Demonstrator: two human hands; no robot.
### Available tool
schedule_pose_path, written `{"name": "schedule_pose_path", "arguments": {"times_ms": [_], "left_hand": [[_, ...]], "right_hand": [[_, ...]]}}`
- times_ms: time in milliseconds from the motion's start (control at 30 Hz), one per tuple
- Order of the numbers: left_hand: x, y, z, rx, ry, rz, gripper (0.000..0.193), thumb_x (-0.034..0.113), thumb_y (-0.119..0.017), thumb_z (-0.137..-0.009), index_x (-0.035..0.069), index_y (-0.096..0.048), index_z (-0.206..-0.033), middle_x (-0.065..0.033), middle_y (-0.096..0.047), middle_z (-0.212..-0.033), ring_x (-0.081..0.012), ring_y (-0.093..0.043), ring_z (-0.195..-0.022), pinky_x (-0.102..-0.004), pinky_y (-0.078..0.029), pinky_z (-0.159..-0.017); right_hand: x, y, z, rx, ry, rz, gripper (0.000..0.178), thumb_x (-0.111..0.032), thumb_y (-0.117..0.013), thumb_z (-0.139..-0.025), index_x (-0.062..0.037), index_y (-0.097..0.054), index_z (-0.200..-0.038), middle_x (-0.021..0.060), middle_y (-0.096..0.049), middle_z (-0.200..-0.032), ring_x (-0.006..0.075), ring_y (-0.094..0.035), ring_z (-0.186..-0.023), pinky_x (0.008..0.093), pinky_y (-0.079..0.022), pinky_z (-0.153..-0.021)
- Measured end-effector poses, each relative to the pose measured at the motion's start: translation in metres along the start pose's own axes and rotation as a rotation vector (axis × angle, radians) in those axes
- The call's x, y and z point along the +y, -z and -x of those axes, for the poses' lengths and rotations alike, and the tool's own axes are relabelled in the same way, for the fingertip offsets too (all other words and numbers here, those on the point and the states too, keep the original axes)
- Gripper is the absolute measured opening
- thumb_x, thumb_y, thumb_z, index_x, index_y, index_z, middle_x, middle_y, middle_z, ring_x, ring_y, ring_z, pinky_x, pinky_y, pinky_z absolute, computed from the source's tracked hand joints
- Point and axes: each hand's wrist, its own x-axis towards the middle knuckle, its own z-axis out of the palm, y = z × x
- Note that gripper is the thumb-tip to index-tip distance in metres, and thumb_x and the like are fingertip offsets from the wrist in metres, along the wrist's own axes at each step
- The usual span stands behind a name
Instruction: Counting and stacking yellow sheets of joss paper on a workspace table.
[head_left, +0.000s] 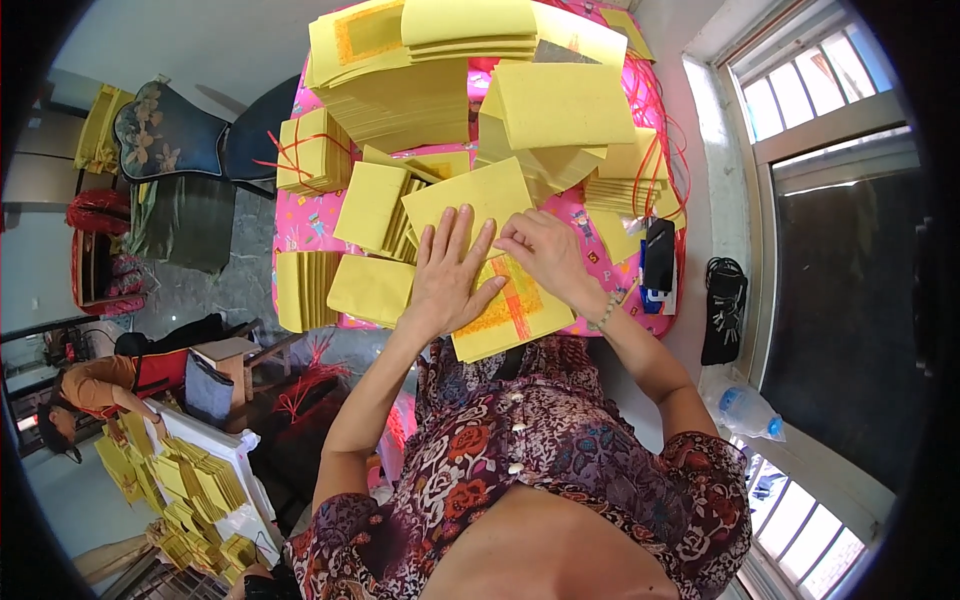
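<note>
My left hand (pixel 450 275) lies flat with its fingers spread, pressing on yellow paper at the near edge of the table. Beside it my right hand (pixel 550 255) is closed, its fingertips together at the edge of a plain yellow sheet (pixel 475 195). Between and below the hands shows a yellow paper stack (pixel 545 315) with an orange printed patch and a red stripe down it. Folded yellow bundles (pixel 370 290) sit just left of my left hand. What lies under my palm and curled fingers is hidden.
The pink patterned tablecloth (pixel 305 225) carries tall yellow paper stacks (pixel 395 105) at the back. Red strings (pixel 672 180) hang over the right side, near a black phone (pixel 659 255). A window wall borders the right. At lower left, another person (pixel 105 385) is beside a white table with yellow bundles.
</note>
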Motion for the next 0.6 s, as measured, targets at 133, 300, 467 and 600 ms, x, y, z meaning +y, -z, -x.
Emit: {"name": "schedule_pose_path", "arguments": {"times_ms": [133,300,467,600], "left_hand": [[0.0024,-0.0021,0.0013,-0.004,0.008,0.004,0.076,0.055,-0.053,-0.094,0.013,-0.033,-0.155,-0.0234,-0.021,-0.16,-0.0409,-0.015,-0.15,-0.0565,-0.014,-0.118],[0.0033,-0.0026,0.0026,0.015,0.004,-0.002,0.077,0.055,-0.051,-0.094,0.012,-0.032,-0.155,-0.0234,-0.021,-0.16,-0.0407,-0.014,-0.15,-0.0557,-0.013,-0.118],[0.0039,-0.0031,0.0021,0.009,0.008,-0.013,0.076,0.054,-0.05,-0.095,0.012,-0.032,-0.155,-0.0232,-0.021,-0.16,-0.0406,-0.014,-0.15,-0.0555,-0.012,-0.118],[0.0013,-0.0036,0.0053,0.008,0.017,-0.008,0.073,0.053,-0.049,-0.096,0.013,-0.032,-0.155,-0.0232,-0.02,-0.161,-0.0405,-0.014,-0.15,-0.0554,-0.011,-0.119]], "right_hand": [[0.0041,0.0033,-0.0008,-0.074,-0.039,-0.118,0.021,-0.022,-0.075,-0.083,-0.0067,-0.061,-0.083,0.0065,-0.059,-0.076,0.0271,-0.061,-0.075,0.0391,-0.049,-0.065],[0.0041,0.0035,0.0016,-0.056,-0.004,-0.074,0.021,-0.022,-0.075,-0.082,-0.0068,-0.061,-0.084,0.006,-0.06,-0.077,0.0255,-0.062,-0.076,0.0381,-0.049,-0.065],[0.0032,0.0053,0.0014,-0.058,-0.022,-0.104,0.02,-0.019,-0.076,-0.08,-0.0069,-0.061,-0.086,0.0069,-0.061,-0.077,0.0252,-0.062,-0.074,0.0382,-0.049,-0.064],[0.0057,0.0077,0.0022,-0.095,0.004,-0.149,0.019,-0.017,-0.076,-0.08,-0.0058,-0.063,-0.087,0.0074,-0.061,-0.078,0.0246,-0.063,-0.073,0.0373,-0.05,-0.064]]}}
